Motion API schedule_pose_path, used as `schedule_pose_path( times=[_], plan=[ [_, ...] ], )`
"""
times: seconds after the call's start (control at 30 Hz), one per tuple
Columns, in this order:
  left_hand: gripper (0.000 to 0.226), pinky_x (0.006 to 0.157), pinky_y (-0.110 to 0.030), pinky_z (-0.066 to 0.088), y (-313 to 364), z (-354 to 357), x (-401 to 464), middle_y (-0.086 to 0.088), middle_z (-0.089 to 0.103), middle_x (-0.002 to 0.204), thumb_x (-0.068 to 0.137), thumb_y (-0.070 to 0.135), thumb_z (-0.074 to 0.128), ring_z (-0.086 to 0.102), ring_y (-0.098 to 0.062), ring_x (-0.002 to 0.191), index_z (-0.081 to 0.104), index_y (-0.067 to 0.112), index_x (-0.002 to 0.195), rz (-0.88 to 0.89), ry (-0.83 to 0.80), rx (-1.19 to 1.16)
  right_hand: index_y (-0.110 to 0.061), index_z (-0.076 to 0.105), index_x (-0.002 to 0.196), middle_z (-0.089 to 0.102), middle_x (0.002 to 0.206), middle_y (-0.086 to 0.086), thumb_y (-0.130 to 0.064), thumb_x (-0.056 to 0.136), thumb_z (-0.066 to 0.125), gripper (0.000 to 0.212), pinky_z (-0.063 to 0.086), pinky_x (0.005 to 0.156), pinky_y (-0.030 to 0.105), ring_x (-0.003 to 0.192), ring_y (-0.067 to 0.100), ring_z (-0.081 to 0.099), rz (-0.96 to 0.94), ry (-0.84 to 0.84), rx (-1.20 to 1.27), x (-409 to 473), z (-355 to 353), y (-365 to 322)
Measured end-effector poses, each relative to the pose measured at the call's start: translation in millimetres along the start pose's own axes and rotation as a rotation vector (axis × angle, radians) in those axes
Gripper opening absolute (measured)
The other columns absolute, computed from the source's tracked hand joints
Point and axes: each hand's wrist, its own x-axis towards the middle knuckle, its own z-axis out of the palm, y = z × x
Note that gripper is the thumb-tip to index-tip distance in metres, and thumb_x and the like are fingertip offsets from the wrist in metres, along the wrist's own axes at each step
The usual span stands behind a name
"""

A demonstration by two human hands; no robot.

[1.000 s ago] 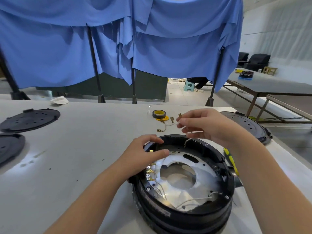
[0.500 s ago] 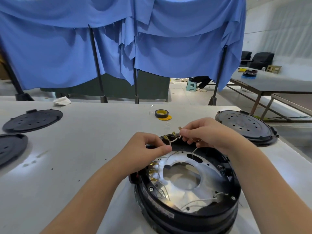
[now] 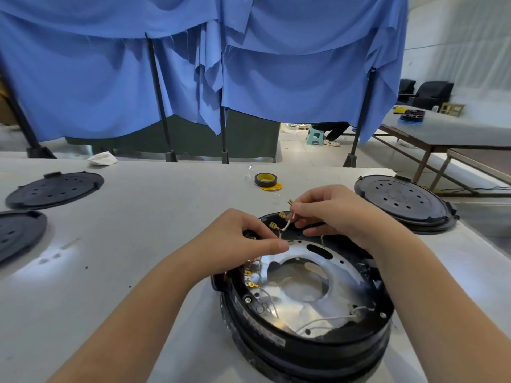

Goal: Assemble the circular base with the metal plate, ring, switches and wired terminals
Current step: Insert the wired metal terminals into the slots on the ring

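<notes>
The circular base [image 3: 307, 308] stands on the counter [image 3: 138, 244]. At its 12 o'clock, both hands pinch the wired terminals [image 3: 279, 221]: left hand [image 3: 243, 241], right hand [image 3: 331, 214]. Pulling hard could tear a thin wire.

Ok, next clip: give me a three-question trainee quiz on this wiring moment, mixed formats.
1. True or false: the right hand pinches white wires tipped with brass terminals.
2. Multiple choice: the tape roll lies A) inside the circular base, B) on the table beyond the hands, C) on a black lid.
3. Fill in: the shiny part inside the base is the metal ____.

Key: 1 true. 2 B. 3 plate. The left hand pinches a wire at the base's far rim.
</notes>
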Motion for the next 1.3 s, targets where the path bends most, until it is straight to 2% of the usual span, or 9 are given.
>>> schedule_pose_path(
  times=[0.1, 0.23, 0.33, 0.5, 0.67, 0.83, 0.97, 1.13, 1.3],
  plan=[
    [0.024, 0.074, -0.012, 0.034, -2, -9, 1, 0.028, 0.069, 0.088, 0.068, 0.064, 0.069, 0.055, 0.020, 0.088, 0.074, 0.043, 0.078, -0.001, 0.059, -0.039, -0.009, 0.070, 0.090, 0.075, 0.080, 0.005, -0.014, 0.088, 0.066, 0.007, 0.056, 0.059, 0.021, 0.071, 0.010, 0.072, 0.037, -0.058, 0.105, 0, 0, -1],
    [0.015, 0.088, -0.022, 0.043, -8, -18, 2, 0.017, 0.071, 0.100, 0.075, 0.036, 0.073, 0.061, 0.003, 0.103, 0.073, 0.043, 0.088, -0.044, -0.003, -0.168, -0.008, 0.071, 0.086, 0.072, 0.068, 0.004, -0.011, 0.088, 0.066, 0.005, 0.056, 0.057, 0.023, 0.062, 0.010, 0.069, 0.079, -0.010, 0.159, 5, 2, 1],
    [0.021, 0.078, -0.017, 0.045, -13, -15, 6, 0.011, 0.073, 0.098, 0.084, 0.019, 0.066, 0.064, 0.001, 0.097, 0.072, 0.037, 0.094, -0.087, 0.020, -0.245, -0.006, 0.071, 0.086, 0.069, 0.064, 0.003, -0.011, 0.087, 0.066, 0.007, 0.057, 0.061, 0.025, 0.060, 0.011, 0.065, 0.094, -0.071, 0.090, 8, 7, 7],
    [0.015, 0.064, -0.011, 0.039, -23, -6, 14, 0.014, 0.065, 0.101, 0.088, 0.024, 0.064, 0.059, 0.005, 0.092, 0.065, 0.035, 0.097, -0.124, 0.199, -0.211, -0.013, 0.071, 0.085, 0.057, 0.051, -0.007, -0.018, 0.086, 0.069, 0.006, 0.046, 0.049, 0.017, 0.045, 0.003, 0.051, 0.083, -0.147, -0.219, 7, 11, 16],
    [0.007, 0.069, -0.021, 0.050, -33, 8, 18, 0.014, 0.064, 0.092, 0.088, 0.026, 0.063, 0.062, -0.004, 0.085, 0.066, 0.031, 0.093, -0.144, 0.283, -0.172, -0.018, 0.072, 0.084, 0.068, 0.066, -0.009, -0.027, 0.084, 0.071, 0.010, 0.046, 0.050, 0.015, 0.052, 0.000, 0.057, 0.032, -0.183, -0.389, 5, 20, 22],
    [0.016, 0.054, -0.004, 0.039, -33, 20, 23, 0.017, 0.062, 0.092, 0.092, 0.018, 0.056, 0.057, 0.006, 0.081, 0.064, 0.029, 0.100, -0.120, 0.343, -0.197, -0.018, 0.071, 0.085, 0.069, 0.073, -0.001, -0.019, 0.085, 0.067, 0.003, 0.055, 0.054, 0.019, 0.059, 0.009, 0.063, -0.007, -0.137, -0.528, 10, 32, 22],
    [0.028, 0.066, -0.014, 0.043, -29, 27, 22, 0.011, 0.063, 0.097, 0.093, 0.006, 0.045, 0.059, -0.001, 0.088, 0.064, 0.023, 0.106, -0.121, 0.343, -0.313, -0.020, 0.068, 0.082, 0.068, 0.072, -0.003, -0.013, 0.078, 0.066, 0.008, 0.056, 0.056, 0.023, 0.061, 0.011, 0.064, -0.099, -0.039, -0.579, 12, 39, 25],
    [0.029, 0.067, -0.014, 0.042, -28, 30, 20, 0.009, 0.063, 0.094, 0.094, 0.004, 0.043, 0.059, -0.006, 0.089, 0.065, 0.020, 0.106, -0.098, 0.365, -0.311, -0.021, 0.069, 0.075, 0.070, 0.069, -0.004, -0.015, 0.073, 0.069, 0.006, 0.058, 0.068, 0.029, 0.068, 0.010, 0.068, -0.199, -0.011, -0.583, 12, 41, 29],
    [0.029, 0.068, -0.015, 0.042, -30, 29, 18, 0.007, 0.062, 0.096, 0.095, 0.007, 0.042, 0.059, -0.007, 0.090, 0.064, 0.021, 0.107, -0.083, 0.353, -0.276, -0.021, 0.070, 0.074, 0.071, 0.067, -0.004, -0.018, 0.072, 0.073, 0.006, 0.058, 0.069, 0.029, 0.066, 0.009, 0.068, -0.211, -0.024, -0.529, 12, 38, 33]
  ],
)
